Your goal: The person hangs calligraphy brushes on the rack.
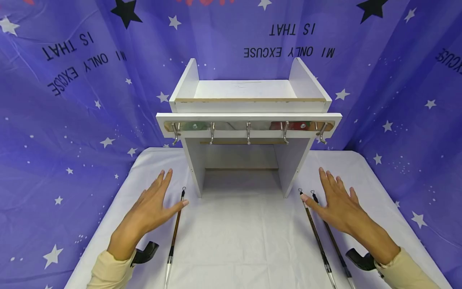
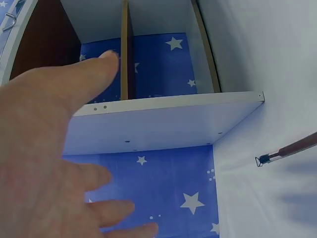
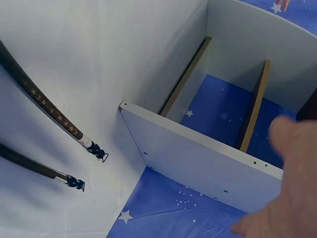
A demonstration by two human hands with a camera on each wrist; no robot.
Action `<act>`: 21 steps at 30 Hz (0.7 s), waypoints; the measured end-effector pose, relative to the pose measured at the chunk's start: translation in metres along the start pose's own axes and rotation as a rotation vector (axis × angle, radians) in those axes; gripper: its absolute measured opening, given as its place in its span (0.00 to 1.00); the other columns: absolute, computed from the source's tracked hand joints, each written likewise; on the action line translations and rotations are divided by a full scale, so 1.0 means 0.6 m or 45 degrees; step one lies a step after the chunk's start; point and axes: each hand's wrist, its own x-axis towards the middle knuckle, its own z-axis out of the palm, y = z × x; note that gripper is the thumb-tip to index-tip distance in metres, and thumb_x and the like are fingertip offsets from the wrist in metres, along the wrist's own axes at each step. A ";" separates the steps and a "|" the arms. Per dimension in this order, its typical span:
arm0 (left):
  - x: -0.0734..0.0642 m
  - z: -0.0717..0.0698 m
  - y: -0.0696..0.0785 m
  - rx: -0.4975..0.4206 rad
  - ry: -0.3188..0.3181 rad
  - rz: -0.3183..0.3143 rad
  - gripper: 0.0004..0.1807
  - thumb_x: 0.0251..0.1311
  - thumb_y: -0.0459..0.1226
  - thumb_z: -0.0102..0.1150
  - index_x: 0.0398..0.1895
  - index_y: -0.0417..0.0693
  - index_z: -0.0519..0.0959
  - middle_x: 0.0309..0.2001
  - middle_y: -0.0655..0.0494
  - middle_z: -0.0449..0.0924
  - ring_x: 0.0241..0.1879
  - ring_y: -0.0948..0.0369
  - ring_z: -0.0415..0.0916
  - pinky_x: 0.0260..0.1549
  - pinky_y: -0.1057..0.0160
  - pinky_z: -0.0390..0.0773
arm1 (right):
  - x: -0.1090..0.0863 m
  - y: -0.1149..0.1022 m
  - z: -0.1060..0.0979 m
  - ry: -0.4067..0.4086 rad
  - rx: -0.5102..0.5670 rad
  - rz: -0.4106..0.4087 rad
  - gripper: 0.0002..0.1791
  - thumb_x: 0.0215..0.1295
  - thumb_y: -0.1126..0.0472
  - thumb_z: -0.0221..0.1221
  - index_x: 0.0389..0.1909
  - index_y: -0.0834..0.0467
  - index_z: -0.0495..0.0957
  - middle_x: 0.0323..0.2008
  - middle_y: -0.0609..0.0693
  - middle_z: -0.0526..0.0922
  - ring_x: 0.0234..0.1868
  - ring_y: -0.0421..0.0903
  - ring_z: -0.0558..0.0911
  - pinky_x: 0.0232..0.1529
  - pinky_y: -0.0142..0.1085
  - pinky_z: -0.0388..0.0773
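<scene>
My left hand (image 1: 149,210) hovers with spread fingers over the left of the table, holding nothing. Beside its thumb lies one calligraphy brush (image 1: 177,226), dark-handled, with a hanging loop at its far end and a clear cover at the near end. On the right, my right hand (image 1: 339,202) is spread too and holds nothing. Two more brushes lie below it, the inner brush (image 1: 313,224) near the thumb and the outer brush (image 1: 333,243) under the palm. Between the hands, farther back, stands a white shelf rack (image 1: 249,107) with a row of metal hooks (image 1: 248,132) across its front.
A white cloth covers the table (image 1: 234,241). Purple curtains (image 1: 223,40) with stars and lettering enclose the back and sides. The rack's side panels reach down to the table, with an open space between them. Dark wrist-worn mounts (image 1: 146,253) sit at both cuffs.
</scene>
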 end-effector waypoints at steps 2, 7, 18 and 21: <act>0.002 0.000 0.000 -0.022 0.015 0.028 0.59 0.67 0.72 0.53 0.88 0.56 0.37 0.86 0.40 0.38 0.81 0.33 0.46 0.74 0.25 0.52 | 0.002 0.001 -0.003 0.019 0.016 -0.002 0.60 0.75 0.24 0.48 0.86 0.56 0.28 0.83 0.71 0.41 0.80 0.78 0.46 0.72 0.80 0.42; 0.013 0.002 -0.001 -0.075 0.065 0.070 0.55 0.71 0.69 0.53 0.88 0.55 0.42 0.85 0.43 0.47 0.82 0.39 0.51 0.76 0.32 0.57 | 0.004 0.006 -0.006 0.090 0.033 0.021 0.57 0.77 0.27 0.47 0.86 0.62 0.36 0.76 0.77 0.57 0.74 0.77 0.62 0.66 0.76 0.63; 0.042 0.005 0.003 -0.269 0.221 0.153 0.43 0.77 0.54 0.58 0.86 0.53 0.53 0.80 0.42 0.63 0.70 0.38 0.71 0.65 0.32 0.73 | 0.005 0.010 -0.002 0.131 0.016 0.014 0.49 0.79 0.32 0.50 0.81 0.67 0.55 0.66 0.73 0.73 0.64 0.74 0.74 0.57 0.72 0.74; 0.050 0.006 0.006 -0.320 0.264 0.171 0.39 0.77 0.50 0.59 0.85 0.53 0.57 0.79 0.43 0.65 0.68 0.37 0.74 0.62 0.33 0.77 | 0.006 0.014 0.000 0.147 0.004 0.000 0.43 0.79 0.36 0.53 0.75 0.68 0.64 0.61 0.73 0.78 0.57 0.72 0.80 0.50 0.68 0.79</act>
